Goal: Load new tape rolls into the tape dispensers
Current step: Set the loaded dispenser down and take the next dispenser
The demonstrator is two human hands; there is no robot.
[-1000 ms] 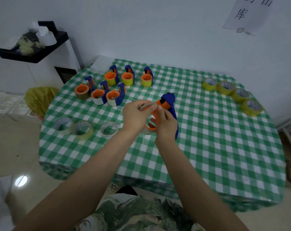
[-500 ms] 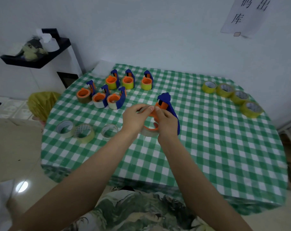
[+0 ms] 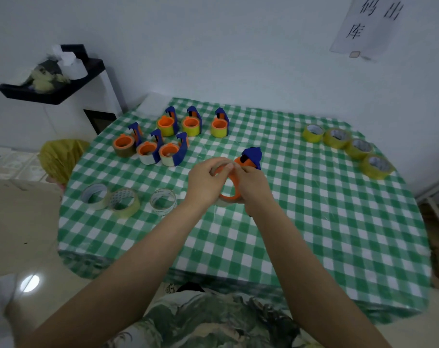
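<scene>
Your left hand curled round the tape roll, your right hand gripped the orange-blue tape dispenser

Person wearing patterned garment, showing at 6 o'clock of frame. Print mixing dark green, cream and black in painterly, leaf-like shapes. Left forearm and right forearm showing bare, sleeves not reaching into view. Left hand and right hand showing bare too.
</scene>
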